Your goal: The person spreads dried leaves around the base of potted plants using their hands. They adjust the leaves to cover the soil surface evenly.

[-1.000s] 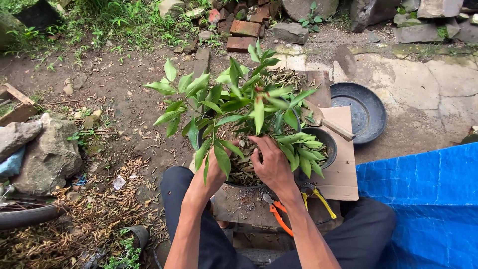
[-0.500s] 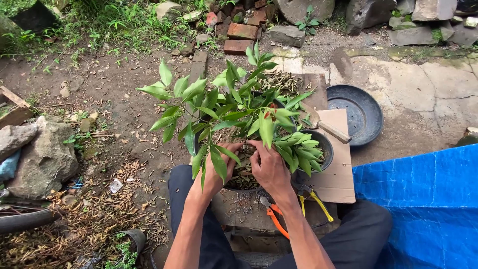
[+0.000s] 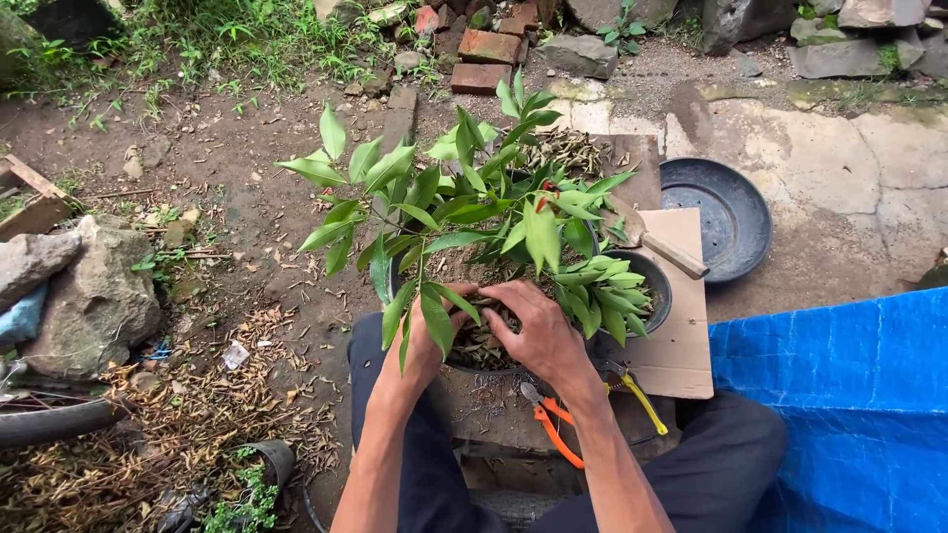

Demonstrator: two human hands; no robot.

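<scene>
While pressed into the dry leaf litter at the base of the potted plant (image 3: 474,212), left hand (image 3: 427,341) and right hand (image 3: 538,331) both down flat on the mulch, fingertips nearly meeting. Neither grip closed on anything: fingers spread and bent, resting on the litter. Black pot (image 3: 464,363) directly under both hands, between the knees, standing on a wooden board (image 3: 484,410). Broad green leaves hanging over the left hand, hiding its fingers in part; more foliage crowding above the right hand. Just right of the right hand, a smaller black pot (image 3: 654,286) stuffed with cut leaves, on a sheet of cardboard (image 3: 681,345). Beyond it, a trowel (image 3: 657,247) with a wooden handle, then a shallow black saucer (image 3: 726,217) on the concrete. Near the right wrist, orange-handled pliers (image 3: 553,429) and yellow-handled pliers (image 3: 637,395). Far right, a blue tarp (image 3: 839,405). Left of the left hand, bare soil, stones (image 3: 89,296) and dry litter.
</scene>
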